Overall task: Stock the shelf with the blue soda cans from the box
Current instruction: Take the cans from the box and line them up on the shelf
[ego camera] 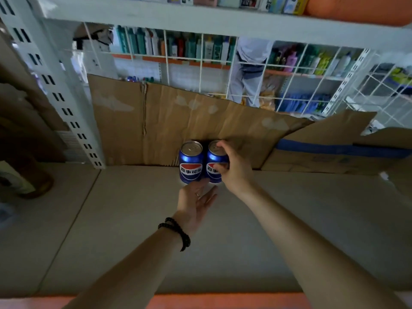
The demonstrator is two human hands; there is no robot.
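Two blue soda cans stand upright side by side at the back of the grey shelf board (133,230), against a cardboard sheet. The left can (190,162) stands free. My right hand (231,168) grips the right can (213,162), thumb on its front and fingers over its top and far side. My left hand (197,200) is open, palm turned up, its fingertips just in front of the base of the two cans; a dark bead bracelet sits on that wrist. The box is not in view.
Flattened cardboard (178,121) lines the shelf's back, with another piece (334,152) at right. A white perforated upright (62,101) stands at left, a shelf above. A brown object (29,175) sits at far left. Through the wire grid a person (249,70) stands in the far aisle.
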